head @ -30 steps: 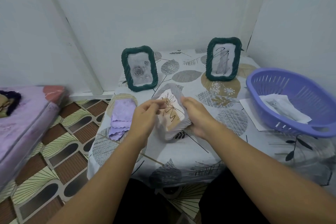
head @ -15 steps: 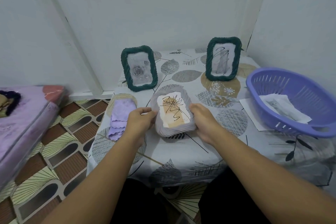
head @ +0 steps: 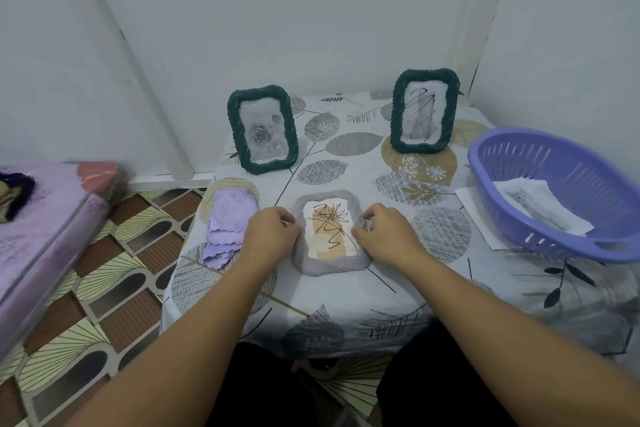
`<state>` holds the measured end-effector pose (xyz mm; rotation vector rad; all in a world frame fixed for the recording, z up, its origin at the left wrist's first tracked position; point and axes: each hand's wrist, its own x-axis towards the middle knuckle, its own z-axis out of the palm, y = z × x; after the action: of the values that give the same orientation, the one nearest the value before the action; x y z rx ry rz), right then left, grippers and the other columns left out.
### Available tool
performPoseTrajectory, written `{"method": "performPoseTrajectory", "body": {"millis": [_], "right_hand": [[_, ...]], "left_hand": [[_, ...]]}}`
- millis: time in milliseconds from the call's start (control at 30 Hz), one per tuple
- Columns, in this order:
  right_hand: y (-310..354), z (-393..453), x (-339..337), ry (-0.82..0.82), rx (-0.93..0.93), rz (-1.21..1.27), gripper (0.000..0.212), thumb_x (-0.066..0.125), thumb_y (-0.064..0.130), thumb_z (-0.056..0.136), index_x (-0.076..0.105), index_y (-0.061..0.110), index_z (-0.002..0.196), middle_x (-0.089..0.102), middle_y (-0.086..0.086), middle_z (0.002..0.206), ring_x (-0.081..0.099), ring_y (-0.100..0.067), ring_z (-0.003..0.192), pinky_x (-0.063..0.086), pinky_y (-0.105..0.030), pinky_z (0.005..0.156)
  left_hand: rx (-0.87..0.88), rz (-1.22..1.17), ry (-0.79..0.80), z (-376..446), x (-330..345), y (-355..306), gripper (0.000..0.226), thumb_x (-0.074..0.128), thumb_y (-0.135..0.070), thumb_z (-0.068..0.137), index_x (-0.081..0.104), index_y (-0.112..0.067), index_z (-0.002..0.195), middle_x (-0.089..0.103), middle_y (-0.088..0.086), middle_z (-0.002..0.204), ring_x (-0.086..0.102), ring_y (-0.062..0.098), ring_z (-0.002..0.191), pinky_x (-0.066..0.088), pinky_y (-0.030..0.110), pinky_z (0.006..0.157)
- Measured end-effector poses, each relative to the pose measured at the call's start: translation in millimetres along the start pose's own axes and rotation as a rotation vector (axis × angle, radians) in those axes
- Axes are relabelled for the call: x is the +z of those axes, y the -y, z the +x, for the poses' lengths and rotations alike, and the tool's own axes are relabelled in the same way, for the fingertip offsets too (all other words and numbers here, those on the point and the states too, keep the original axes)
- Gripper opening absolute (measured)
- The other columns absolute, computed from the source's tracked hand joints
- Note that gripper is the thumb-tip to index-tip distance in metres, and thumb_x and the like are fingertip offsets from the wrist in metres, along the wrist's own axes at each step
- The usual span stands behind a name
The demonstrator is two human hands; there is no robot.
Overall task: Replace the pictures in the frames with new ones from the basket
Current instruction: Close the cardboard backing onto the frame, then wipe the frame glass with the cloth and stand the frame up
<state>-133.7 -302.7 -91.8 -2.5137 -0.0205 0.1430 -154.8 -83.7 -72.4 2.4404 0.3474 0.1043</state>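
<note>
A grey woven frame [head: 329,265] lies face up on the table near the front, with a beige picture of black scribbled lines in it. My left hand [head: 272,232] grips its left edge and my right hand [head: 386,236] grips its right edge. Two dark green frames stand at the back: the left green frame [head: 262,128] shows a rose, the right green frame [head: 424,111] shows dark strokes. A purple basket [head: 540,163] at the right holds white paper pictures [head: 540,208].
A folded lilac cloth [head: 227,229] lies left of the grey frame. A white sheet [head: 479,215] sticks out from under the basket. The table [head: 346,298] stands in a wall corner under a leaf-print cover. A pink mattress [head: 45,218] is on the floor at left.
The grey frame went from tilted up in both hands to lying flat on the table. Both hands came down with it and stay on its sides.
</note>
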Motion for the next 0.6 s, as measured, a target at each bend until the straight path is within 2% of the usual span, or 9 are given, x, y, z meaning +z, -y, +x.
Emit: {"method": "performPoseTrajectory", "body": {"millis": [100,167,200,300,333,433,500,600], "right_hand": [[-1,5,-2,-0.017,0.02,0.043,0.05,0.065,0.049,0.093,0.058,0.016,0.129,0.06,-0.007,0.129,0.059,-0.025,0.115,0.049,-0.038,0.094],[1,7,-5,-0.055,0.026,0.05,0.045,0.059,0.052,0.096,0.059,0.021,0.128,0.061,-0.005,0.128,0.06,-0.023,0.113,0.049,-0.037,0.091],[2,8,-6,-0.066,0.024,0.049,0.042,0.057,0.052,0.097,0.06,0.022,0.127,0.061,-0.004,0.127,0.06,-0.022,0.112,0.049,-0.037,0.088],[5,12,-4,-0.061,0.024,0.06,0.035,0.056,0.051,0.097,0.062,0.025,0.119,0.065,-0.002,0.121,0.061,-0.023,0.109,0.051,-0.038,0.089],[4,12,-3,-0.056,0.029,0.068,0.034,0.056,0.052,0.097,0.062,0.025,0.117,0.066,-0.002,0.12,0.061,-0.023,0.109,0.051,-0.038,0.089],[3,11,1,-0.064,0.032,0.072,0.035,0.056,0.054,0.097,0.063,0.026,0.117,0.065,-0.002,0.121,0.062,-0.023,0.11,0.05,-0.036,0.086],[1,11,3,-0.077,0.025,0.071,0.035,0.055,0.054,0.097,0.063,0.026,0.118,0.065,-0.002,0.121,0.062,-0.023,0.11,0.048,-0.035,0.083],[0,12,4,-0.076,0.02,0.073,0.036,0.055,0.054,0.098,0.063,0.025,0.118,0.065,-0.003,0.12,0.062,-0.024,0.109,0.048,-0.035,0.082]], "left_hand": [[0.066,0.044,-0.107,6,-7,8,0.031,0.066,-0.028,0.094,0.069,-0.013,0.121,0.07,0.007,0.104,0.061,0.02,0.089,0.045,0.03,0.079],[0.106,0.145,-0.208,14,-16,18,0.036,0.064,-0.035,0.094,0.065,-0.017,0.126,0.065,0.012,0.118,0.056,0.028,0.109,0.046,0.04,0.093],[0.096,0.227,-0.246,16,-21,21,0.038,0.061,-0.038,0.095,0.062,-0.019,0.128,0.061,0.014,0.123,0.05,0.032,0.116,0.041,0.043,0.098],[0.033,0.574,-0.289,24,-36,34,0.048,0.053,-0.044,0.098,0.051,-0.014,0.134,0.055,0.022,0.129,0.046,0.037,0.117,0.033,0.044,0.096],[-0.006,0.617,-0.286,25,-40,38,0.051,0.052,-0.045,0.098,0.048,-0.011,0.136,0.053,0.025,0.13,0.046,0.038,0.116,0.033,0.044,0.095],[-0.146,0.567,-0.222,28,-45,53,0.058,0.051,-0.045,0.098,0.043,-0.006,0.14,0.047,0.03,0.135,0.044,0.042,0.121,0.033,0.046,0.1],[-0.222,0.432,-0.149,29,-44,61,0.056,0.051,-0.041,0.1,0.04,-0.004,0.141,0.043,0.032,0.139,0.04,0.046,0.127,0.033,0.049,0.104],[-0.216,0.222,-0.137,27,-44,66,0.051,0.057,-0.033,0.1,0.044,-0.004,0.14,0.047,0.031,0.139,0.043,0.047,0.128,0.037,0.05,0.104]]}}
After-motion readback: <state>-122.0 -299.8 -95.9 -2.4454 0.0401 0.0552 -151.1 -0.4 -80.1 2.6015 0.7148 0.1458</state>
